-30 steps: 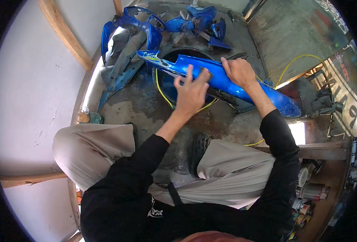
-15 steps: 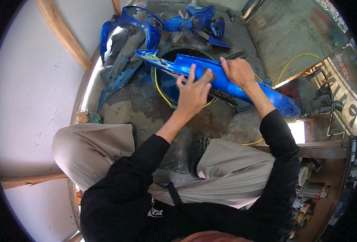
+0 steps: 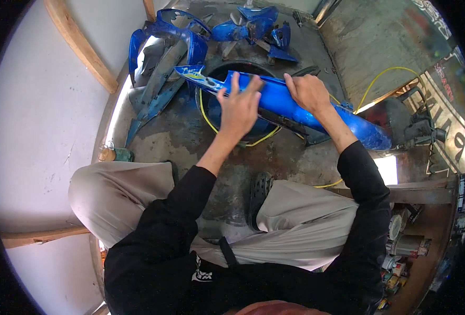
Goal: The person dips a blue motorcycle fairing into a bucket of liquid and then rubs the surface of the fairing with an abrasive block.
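Blue glossy plastic fairing panel, long and tapered, is lying slantwise across a dark round tyre-like ring on the stained concrete floor. In the head view, the left hand is pressing flat on the panel's middle, fingers spread, its grip open. The right hand is resting on the panel's upper edge, fingers curled over it. More blue fairing pieces are lying toward the floor's far edge, a yellow cable at the right.
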Available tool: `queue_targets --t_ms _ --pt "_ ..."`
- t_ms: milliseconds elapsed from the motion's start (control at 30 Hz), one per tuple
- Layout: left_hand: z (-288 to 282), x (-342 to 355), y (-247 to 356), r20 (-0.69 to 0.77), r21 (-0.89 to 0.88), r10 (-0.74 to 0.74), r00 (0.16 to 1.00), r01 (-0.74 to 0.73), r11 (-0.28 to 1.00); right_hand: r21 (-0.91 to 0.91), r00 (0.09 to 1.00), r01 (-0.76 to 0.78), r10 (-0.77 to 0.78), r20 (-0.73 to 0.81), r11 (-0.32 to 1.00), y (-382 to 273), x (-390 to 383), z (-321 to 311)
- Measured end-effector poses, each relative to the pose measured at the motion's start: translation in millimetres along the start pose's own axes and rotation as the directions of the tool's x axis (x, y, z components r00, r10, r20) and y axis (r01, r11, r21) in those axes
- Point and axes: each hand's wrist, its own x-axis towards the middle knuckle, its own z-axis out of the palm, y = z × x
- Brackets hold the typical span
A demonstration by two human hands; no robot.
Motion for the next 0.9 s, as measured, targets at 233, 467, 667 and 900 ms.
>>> queue_targets --t_ms 233,467,667,900 --pt "-40.0 4.3 -109.9 0.050 -0.511 -0.445 0.894 0.405 0.758 -0.040 0.999 -0.030 0.031 0.012 0.999 11.3 8.8 -0.3" --pt "-47.5 8.5 -104.9 0.415 -0.791 -0.599 0.685 0.597 0.134 0.025 0.980 -0.192 0.190 0.050 0.981 50.3 -1.0 5.2" --pt "-1.0 7.0 -100.5 0.566 -0.439 -0.456 0.686 0.720 0.537 0.038 0.947 -0.318 0.315 0.057 0.947 61.7 -8.7 6.9" --pt "72.9 -9.3 -124.7 0.761 0.157 -0.292 0.580 0.273 0.949 0.081 0.957 -0.283 0.276 0.085 0.956 49.0 5.0 10.0"
